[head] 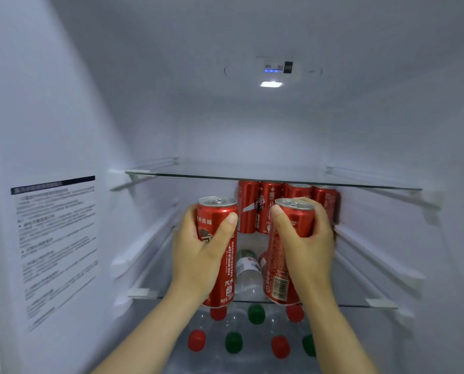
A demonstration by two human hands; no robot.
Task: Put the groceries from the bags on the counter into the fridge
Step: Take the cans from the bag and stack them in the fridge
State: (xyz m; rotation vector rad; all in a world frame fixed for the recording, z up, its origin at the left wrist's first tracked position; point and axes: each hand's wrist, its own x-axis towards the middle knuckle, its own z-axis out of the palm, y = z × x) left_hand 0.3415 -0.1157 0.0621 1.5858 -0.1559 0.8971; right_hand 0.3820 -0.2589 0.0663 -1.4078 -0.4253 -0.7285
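Inside the fridge (63, 103), a person's left hand (198, 255) grips a red can (227, 279) and the right hand (303, 247) grips a second can (278, 276). Both are held over the middle shelf (355, 282), near the far cans (248, 209). Capped bottles (256, 314) stand below.

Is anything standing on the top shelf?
No, the top shelf shows nothing on its glass; the cans at the back stand beneath it.
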